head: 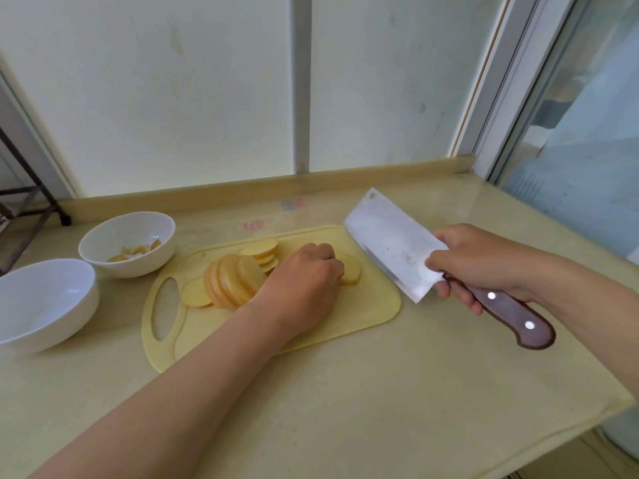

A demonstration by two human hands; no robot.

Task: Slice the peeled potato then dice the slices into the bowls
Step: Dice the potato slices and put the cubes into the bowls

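Note:
Several round potato slices (pixel 232 279) lean and lie on the yellow cutting board (pixel 366 302). My left hand (pixel 304 278) sits on the board with fingers curled over a small stack of slices (pixel 351 271) at the right. My right hand (pixel 484 261) grips the brown handle of a cleaver (pixel 390 243), whose blade hangs just right of the board, above its edge. Two white bowls stand at the left: the far bowl (pixel 129 243) holds a few potato pieces, the near bowl (pixel 45 302) looks empty.
The beige counter (pixel 345 392) ends at a front edge lower right. A white wall and a pipe (pixel 300 84) stand behind; a window frame (pixel 518 81) is at the right. A dark metal rack (pixel 24 198) stands at far left.

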